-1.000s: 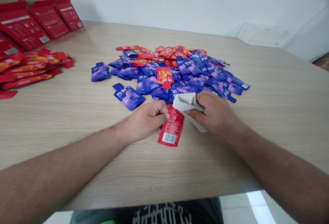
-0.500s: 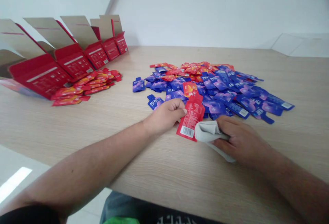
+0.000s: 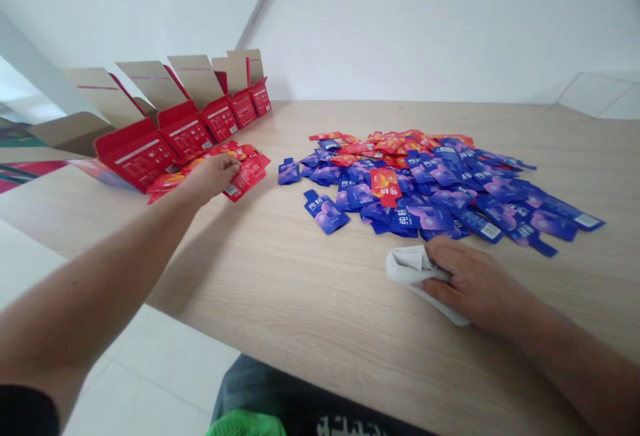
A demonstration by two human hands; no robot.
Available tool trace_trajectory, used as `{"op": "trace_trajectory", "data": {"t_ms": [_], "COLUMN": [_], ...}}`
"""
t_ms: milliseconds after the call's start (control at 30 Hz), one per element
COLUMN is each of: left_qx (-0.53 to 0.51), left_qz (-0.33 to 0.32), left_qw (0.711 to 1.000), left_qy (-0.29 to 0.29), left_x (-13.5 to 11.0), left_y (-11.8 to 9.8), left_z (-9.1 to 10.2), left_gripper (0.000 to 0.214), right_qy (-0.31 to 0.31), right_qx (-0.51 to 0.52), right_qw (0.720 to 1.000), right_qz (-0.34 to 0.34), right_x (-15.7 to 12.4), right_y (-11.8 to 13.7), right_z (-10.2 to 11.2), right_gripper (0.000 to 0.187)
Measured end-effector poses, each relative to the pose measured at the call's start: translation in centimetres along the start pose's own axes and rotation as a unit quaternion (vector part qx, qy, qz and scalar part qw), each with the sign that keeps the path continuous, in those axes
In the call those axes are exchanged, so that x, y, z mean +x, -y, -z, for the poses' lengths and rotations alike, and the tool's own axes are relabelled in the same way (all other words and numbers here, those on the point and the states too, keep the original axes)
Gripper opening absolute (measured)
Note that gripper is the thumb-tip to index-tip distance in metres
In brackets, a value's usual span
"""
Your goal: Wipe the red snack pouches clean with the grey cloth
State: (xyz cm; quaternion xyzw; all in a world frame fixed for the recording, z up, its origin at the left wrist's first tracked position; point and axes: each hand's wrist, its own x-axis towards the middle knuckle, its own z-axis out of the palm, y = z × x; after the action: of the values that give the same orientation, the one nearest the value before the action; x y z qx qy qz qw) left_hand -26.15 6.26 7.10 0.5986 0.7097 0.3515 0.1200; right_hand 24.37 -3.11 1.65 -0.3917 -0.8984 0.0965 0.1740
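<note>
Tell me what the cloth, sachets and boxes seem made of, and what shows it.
Cloth: probably soft, matt fabric; it folds over in rounded bends.
Sachets: likely thin plastic or foil film, perhaps faintly glossy, with flat edges; which is unclear.
Boxes: probably cardboard, printed red outside, plain brown on raised flaps.

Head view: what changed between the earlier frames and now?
The left hand moved left, taking the red sachet from in front of the mixed pile to the red stack by the open boxes; it appears still pinched. The camera turned left, showing more boxes. Unchanged: right hand gripping the folded cloth; mixed pile lies as before.
</note>
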Motion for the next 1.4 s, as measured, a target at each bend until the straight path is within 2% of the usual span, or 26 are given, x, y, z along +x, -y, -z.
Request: {"op": "trace_trajectory", "data": {"t_ms": [67,133,233,400,500,567,667,733,867,1000,1267,1333,1400], "left_qx": [0.047,0.103,0.17,0.144,0.136,0.15,0.205,0.223,0.224,0.253,0.295,0.288,0.26], "left_qz": [-0.022,-0.066,-0.129,-0.164,-0.227,-0.309,-0.458,-0.507,-0.543,-0.546,-0.58,-0.581,-0.566], "left_qw": [0.998,0.99,0.974,0.976,0.961,0.935,0.859,0.826,0.789,0.77,0.745,0.75,0.777], "left_qy": [-0.032,-0.064,-0.082,0.003,0.075,0.092,0.101,0.107,0.177,0.214,0.149,0.128,0.088], "left_x": [0.0,-0.3,-0.9,-2.6,-4.2,-5.1,-5.5,-5.1,-3.4,-2.6,-3.0,-2.8,-2.6], "left_y": [0.6,0.3,-1.2,-6.2,-10.3,-13.0,-16.2,-17.4,-18.2,-18.5,-18.5,-18.3,-18.4], "left_z": [1.7,2.4,1.3,-4.3,-7.9,-9.9,-12.8,-14.7,-17.7,-19.0,-19.3,-19.2,-18.6], "left_gripper": [0.006,0.006,0.014,0.023,0.026,0.027,0.037,0.046,0.061,0.049,0.034,0.033,0.031], "right_qy": [-0.002,-0.001,0.005,0.013,0.02,0.019,0.018,0.018,0.011,0.008,0.015,0.017,0.018], "right_qx": [0.0,0.0,0.0,-0.004,-0.001,0.004,0.014,0.017,0.026,0.034,0.043,0.041,0.041], "right_qw": [1.0,1.0,1.0,1.0,1.0,1.0,1.0,0.999,0.999,0.999,0.998,0.998,0.998], "right_qz": [0.006,0.009,0.008,0.015,0.01,0.011,0.016,0.021,0.031,0.034,0.04,0.039,0.038], "right_x": [0.0,0.0,0.0,0.1,0.2,0.2,0.2,0.2,0.2,0.1,0.0,0.1,0.1], "right_y": [0.0,0.0,0.1,0.4,0.4,0.3,0.0,-0.1,-0.2,-0.3,-0.1,0.0,0.0], "right_z": [0.0,0.1,0.2,0.6,0.8,0.7,0.7,0.7,0.7,0.7,0.8,0.8,0.8], "right_gripper": [0.007,0.007,0.007,0.011,0.012,0.014,0.014,0.014,0.015,0.015,0.014,0.014,0.014]}}
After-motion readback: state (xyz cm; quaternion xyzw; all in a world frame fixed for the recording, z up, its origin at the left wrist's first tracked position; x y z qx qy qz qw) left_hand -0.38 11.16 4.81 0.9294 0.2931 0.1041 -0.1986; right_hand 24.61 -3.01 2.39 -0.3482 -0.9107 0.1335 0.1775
